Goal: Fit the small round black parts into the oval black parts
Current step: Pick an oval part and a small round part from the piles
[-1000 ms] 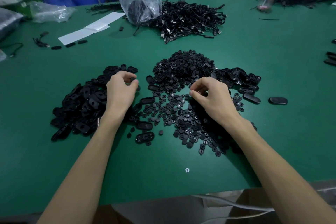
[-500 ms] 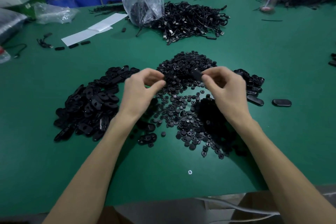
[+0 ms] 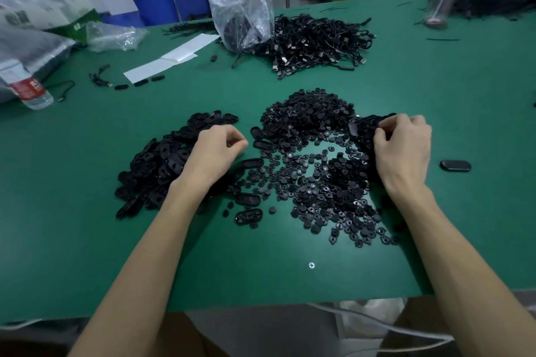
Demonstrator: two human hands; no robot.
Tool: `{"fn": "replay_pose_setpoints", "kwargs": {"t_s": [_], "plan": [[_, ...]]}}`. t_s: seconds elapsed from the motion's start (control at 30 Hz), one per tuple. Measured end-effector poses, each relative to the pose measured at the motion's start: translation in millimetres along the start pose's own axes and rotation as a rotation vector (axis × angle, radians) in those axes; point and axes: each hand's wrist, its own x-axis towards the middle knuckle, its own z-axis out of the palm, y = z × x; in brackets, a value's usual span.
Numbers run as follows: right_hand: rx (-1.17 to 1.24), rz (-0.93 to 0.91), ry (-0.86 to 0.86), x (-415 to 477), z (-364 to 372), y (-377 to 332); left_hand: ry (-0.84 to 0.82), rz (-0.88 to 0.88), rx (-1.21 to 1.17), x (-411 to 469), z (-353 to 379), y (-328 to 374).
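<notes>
Though left hand (image 3: 216, 151) and right hand (image 3: 403, 148) curl narrow grips, contents untellable, big heaps of round parts (image 3: 307, 122) and oval parts (image 3: 162, 159) lie unfitted.

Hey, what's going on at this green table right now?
A person works bare-handed at a green table among heaps of black parts. The left hand, loosely curled, sits at the edge of the pile of oval parts. The right hand is curled over a smaller heap right of the small round parts spread in the middle. Whether either hand holds a part is unclear.
</notes>
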Motion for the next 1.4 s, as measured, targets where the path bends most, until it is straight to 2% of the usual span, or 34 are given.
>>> {"fn": "replay_pose_setpoints", "kwargs": {"t_s": [0.07,0.2,0.43,0.53,0.63,0.73,0.83,0.93,1.0,1.07,1.17,1.3,1.4], "plan": [[0.000,-0.025,0.015,-1,1,-1,-0.087,0.030,0.151,-7,-6,-3],[-0.028,-0.105,0.038,-2,5,-3,-0.094,-0.031,0.424,-20,-10,-10],[-0.112,-0.315,-0.009,-5,3,-12,-0.099,-0.036,0.286,-34,-6,2],[-0.098,-0.386,-0.091,-11,-2,-18,-0.019,0.014,0.016,-47,1,7],[-0.053,-0.463,-0.267,-24,-9,-24,0.085,0.092,-0.270,-59,9,21],[-0.022,-0.488,-0.427,-44,-19,-29,0.023,0.080,-0.631,-62,26,44],[-0.032,-0.479,-0.440,-60,-31,-27,-0.073,-0.014,-0.933,-64,45,58],[-0.063,-0.480,-0.452,-67,-44,-17,-0.126,-0.099,-1.117,-66,59,63],[-0.093,-0.472,-0.526,-71,-49,-10,-0.145,-0.127,-1.175,-68,64,64],[-0.038,-0.444,-0.578,-75,-50,-5,-0.140,-0.146,-1.192,-69,67,63],[0.091,-0.406,-0.520,-81,-49,-1,-0.113,-0.158,-1.151,-71,67,64],[0.124,-0.434,-0.474,-83,-47,-2,-0.031,-0.131,-0.910,-76,71,69],[0.156,-0.437,-0.412,-83,-47,-2,0.043,-0.009,-0.699,-81,75,75]]}}
